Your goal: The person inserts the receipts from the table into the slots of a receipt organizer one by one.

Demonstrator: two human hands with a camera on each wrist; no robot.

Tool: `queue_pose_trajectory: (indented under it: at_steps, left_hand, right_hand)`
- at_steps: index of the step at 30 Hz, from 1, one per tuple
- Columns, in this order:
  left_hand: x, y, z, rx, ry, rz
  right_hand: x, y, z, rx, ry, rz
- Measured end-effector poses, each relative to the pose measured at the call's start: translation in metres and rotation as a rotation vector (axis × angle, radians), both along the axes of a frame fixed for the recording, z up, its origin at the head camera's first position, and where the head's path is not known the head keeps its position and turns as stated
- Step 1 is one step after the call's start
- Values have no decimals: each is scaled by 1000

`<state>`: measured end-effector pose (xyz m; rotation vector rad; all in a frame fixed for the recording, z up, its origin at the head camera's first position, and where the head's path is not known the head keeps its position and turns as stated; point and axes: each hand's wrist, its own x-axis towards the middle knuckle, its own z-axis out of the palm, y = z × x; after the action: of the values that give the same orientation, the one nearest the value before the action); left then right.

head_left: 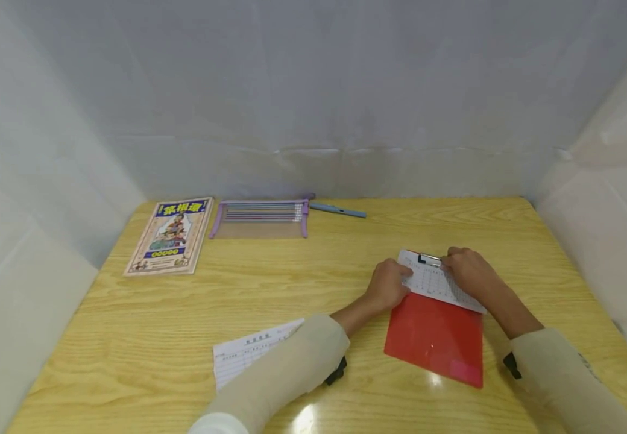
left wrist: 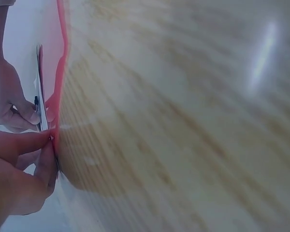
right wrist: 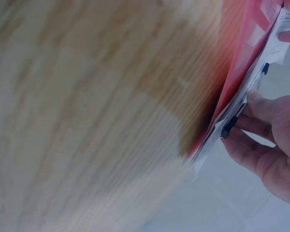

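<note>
A red clipboard (head_left: 435, 337) lies at the right of the table, with printed paper (head_left: 427, 278) over its upper part. At its top edge is a metal clip (head_left: 429, 259) with dark ends. My left hand (head_left: 388, 283) pinches the paper and the clipboard's left edge between thumb and fingers. On the other side, my right hand (head_left: 471, 272) grips the clip, its thumb and fingers bent around it in the right wrist view. In the left wrist view the paper (left wrist: 40, 89) stands up from the red board. Whether the clip's mouth is apart is hidden.
Another printed sheet (head_left: 248, 355) lies partly under my left sleeve. Toward the back stand out a comic-style book (head_left: 168, 236), a clear purple-edged pencil case (head_left: 261, 220) with several pencils, and a blue pen (head_left: 337, 210). White sheeting (head_left: 313, 96) encloses the table's back and sides.
</note>
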<state>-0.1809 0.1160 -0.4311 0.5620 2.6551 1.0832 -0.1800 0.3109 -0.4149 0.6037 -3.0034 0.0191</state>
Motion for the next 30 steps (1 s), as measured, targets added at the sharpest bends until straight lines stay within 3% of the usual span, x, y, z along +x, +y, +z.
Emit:
queue_pose_trajectory:
  at_steps: [10, 15, 18, 22, 30]
  left_hand:
    - [1, 2, 1, -33, 17, 23]
    - [1, -3, 2, 25, 27, -36]
    - [1, -10, 3, 72, 44, -94]
    - [3, -22, 6, 131, 13, -139]
    - [5, -57, 9, 165, -45, -118]
  right_hand:
    - [0, -1, -1, 9, 23, 23]
    - [0, 0, -2, 10, 15, 1]
    - [0, 0, -2, 9, 6, -11]
    - [0, -1, -1, -3, 8, -8]
    - [0, 0, -1, -23, 5, -4]
